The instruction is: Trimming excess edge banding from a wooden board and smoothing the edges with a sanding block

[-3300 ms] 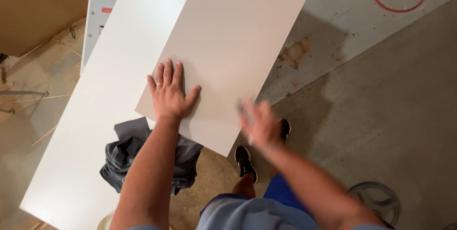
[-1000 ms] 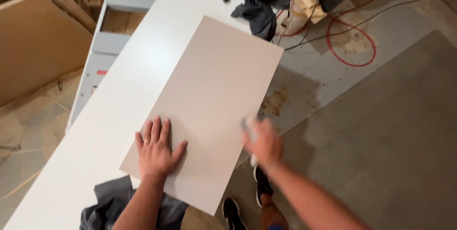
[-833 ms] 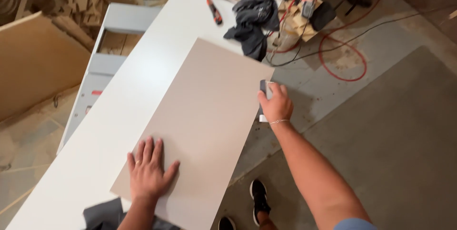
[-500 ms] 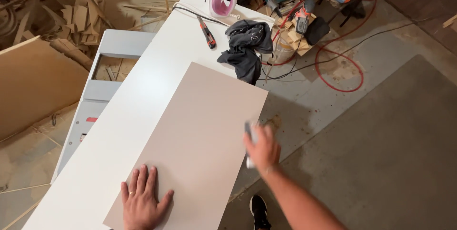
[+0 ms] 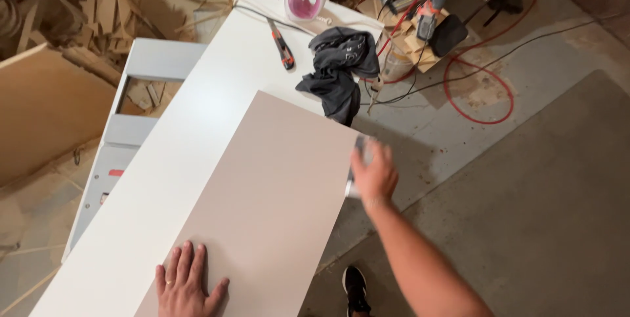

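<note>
Fingers [image 5: 197,268] spread on panel [image 5: 275,199], right hand [image 5: 373,172] gripping block [image 5: 359,159]

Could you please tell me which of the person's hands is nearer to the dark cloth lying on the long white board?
The right hand is nearer: it is at the pale panel's right edge, just below the dark cloth. The left hand lies flat on the panel's near end, far from it.

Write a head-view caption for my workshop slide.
Left hand flat on panel; right hand at its edge.
</note>
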